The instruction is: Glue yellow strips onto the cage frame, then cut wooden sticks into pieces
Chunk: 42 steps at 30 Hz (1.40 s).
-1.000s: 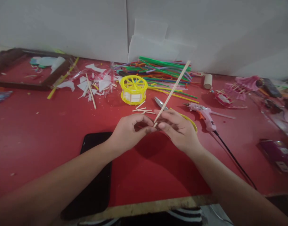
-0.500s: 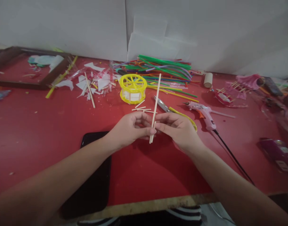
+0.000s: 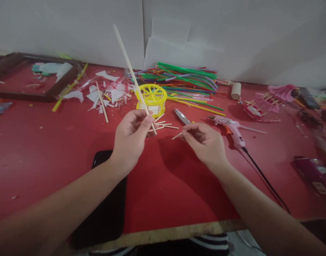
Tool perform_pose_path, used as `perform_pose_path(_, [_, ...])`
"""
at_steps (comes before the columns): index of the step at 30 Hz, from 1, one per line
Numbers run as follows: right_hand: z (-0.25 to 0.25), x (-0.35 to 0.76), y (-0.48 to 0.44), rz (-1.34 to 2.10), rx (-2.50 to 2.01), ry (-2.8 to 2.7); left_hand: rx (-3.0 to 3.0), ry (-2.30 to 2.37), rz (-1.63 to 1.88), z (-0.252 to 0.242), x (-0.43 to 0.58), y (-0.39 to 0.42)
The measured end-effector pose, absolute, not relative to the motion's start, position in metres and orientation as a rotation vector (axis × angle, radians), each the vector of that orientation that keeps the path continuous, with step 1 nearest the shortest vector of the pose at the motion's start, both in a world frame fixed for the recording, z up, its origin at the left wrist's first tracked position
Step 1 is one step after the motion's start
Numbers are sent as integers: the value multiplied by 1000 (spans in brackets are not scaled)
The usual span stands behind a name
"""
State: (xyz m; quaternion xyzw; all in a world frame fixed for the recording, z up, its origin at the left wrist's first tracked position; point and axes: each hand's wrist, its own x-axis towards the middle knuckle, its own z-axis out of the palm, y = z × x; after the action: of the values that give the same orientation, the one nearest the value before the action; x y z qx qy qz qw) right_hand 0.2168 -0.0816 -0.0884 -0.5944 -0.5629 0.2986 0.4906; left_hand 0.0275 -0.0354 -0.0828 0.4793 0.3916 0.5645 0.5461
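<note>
My left hand pinches a long pale wooden stick near its lower end; the stick tilts up to the left and passes in front of a yellow wheel-shaped frame. A short stick piece is pinched between the thumb and finger of my right hand, apart from the left one. Between and beyond the hands, several short cut sticks lie on the red table. Cutters rest just behind my right hand, their handles mostly covered.
Colourful pipe cleaners are heaped at the back. A pink glue gun with a black cord lies at right. White scraps and a dark frame are at left. A black phone lies under my left forearm.
My hands have separated. The long stick has moved up and left with my left hand and now leans left. The short piece is now away from it in my right hand.
</note>
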Motion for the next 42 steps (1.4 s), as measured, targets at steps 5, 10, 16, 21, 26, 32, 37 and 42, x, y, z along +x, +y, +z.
perform_pose_path(5, [-96, 213, -78, 540, -1422, -1651, 1135, 953, 1412, -83, 27, -35])
perform_pose_path(10, [-85, 213, -80, 73, -1373, -1935, 1235, 922, 1539, -84, 26, -33])
perform_pose_path(16, [-79, 211, -84, 134, -1255, -2220, 1382, 1016, 1443, -83, 24, -33])
perform_pose_path(21, [-82, 210, -83, 164, -1326, -2310, 1633, 1173, 1198, -73, 26, -39])
perform_pose_path(26, [-84, 215, -80, 24, -1519, -2207, 1609, 1122, 1139, -72, 27, -43])
perform_pose_path(32, [-86, 217, -75, 40, -1589, -2263, 1555, 1085, 856, -78, 28, -46])
perform_pose_path(37, [-90, 220, -72, -8, -1531, -2199, 1598, 1115, 839, -82, 28, -44])
perform_pose_path(42, [-94, 225, -71, -22, -1546, -2160, 1582, 1113, 872, -86, 27, -43])
